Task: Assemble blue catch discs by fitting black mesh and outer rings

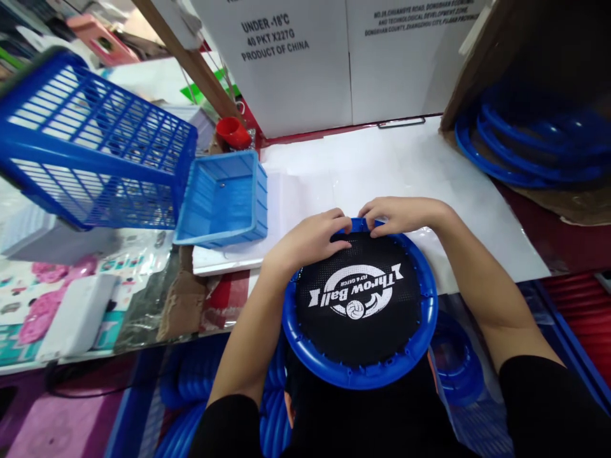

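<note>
A round throw-ball disc [358,343] with a blue plastic rim and black mesh lies between my body and the table edge, its white "Throw Ball" print upside down to me. My left hand [319,236] grips the far rim, thumb over the mesh and fingers at the outer edge. Close beside it, my right hand [389,215] pinches the same rim, slightly to the right. Both hands are closed on the rim; the undersides of the fingers are hidden.
Left of my hands stands a light blue bin [222,197], next to a tilted blue basket [109,140] and a red cup [233,132]. Blue rings [529,146] lie in a carton at right. A white carton [305,76] stands behind the white tabletop [344,165].
</note>
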The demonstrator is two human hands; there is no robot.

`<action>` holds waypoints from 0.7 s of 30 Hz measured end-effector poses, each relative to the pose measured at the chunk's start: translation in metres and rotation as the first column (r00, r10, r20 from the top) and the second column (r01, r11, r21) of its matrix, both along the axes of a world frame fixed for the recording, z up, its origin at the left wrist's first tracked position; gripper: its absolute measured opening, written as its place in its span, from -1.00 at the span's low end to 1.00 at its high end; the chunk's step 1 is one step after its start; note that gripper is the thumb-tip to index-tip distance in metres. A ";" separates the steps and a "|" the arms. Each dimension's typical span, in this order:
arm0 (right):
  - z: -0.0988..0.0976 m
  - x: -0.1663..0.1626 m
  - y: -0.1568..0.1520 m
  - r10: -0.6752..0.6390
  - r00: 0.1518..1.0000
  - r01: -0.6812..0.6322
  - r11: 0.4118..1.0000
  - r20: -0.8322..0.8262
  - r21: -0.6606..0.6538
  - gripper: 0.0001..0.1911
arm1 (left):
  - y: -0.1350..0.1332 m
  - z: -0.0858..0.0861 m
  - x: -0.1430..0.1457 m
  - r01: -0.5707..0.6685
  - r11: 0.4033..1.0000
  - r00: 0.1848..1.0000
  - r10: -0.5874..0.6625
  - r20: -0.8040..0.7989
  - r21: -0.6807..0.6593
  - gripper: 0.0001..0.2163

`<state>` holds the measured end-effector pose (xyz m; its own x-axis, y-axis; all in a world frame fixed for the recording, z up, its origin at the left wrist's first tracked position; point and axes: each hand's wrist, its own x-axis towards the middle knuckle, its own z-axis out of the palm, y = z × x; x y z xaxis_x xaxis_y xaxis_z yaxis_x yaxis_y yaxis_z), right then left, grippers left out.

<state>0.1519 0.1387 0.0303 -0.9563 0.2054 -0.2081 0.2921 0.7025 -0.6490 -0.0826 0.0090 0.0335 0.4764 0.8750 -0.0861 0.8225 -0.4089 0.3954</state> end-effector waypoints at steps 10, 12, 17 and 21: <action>-0.007 0.001 0.010 0.011 0.999 -0.015 0.993 -0.036 -0.116 -0.79 | -0.012 -0.014 0.000 0.019 0.992 0.992 -0.002 -0.127 0.127 -0.77; -0.009 0.000 0.012 0.010 0.999 -0.016 0.990 -0.046 -0.140 -0.77 | -0.014 -0.012 0.002 0.019 0.992 0.986 0.001 -0.165 0.125 -0.75; -0.012 0.001 0.014 -0.036 0.998 0.029 0.988 -0.042 -0.152 -0.76 | -0.016 -0.008 0.001 -0.057 0.997 0.990 0.063 -0.129 0.046 -0.72; -0.010 0.000 0.007 -0.067 0.995 0.054 0.983 -0.070 -0.177 -0.81 | -0.014 -0.005 -0.015 -0.038 0.997 0.998 0.042 0.057 -0.064 -0.78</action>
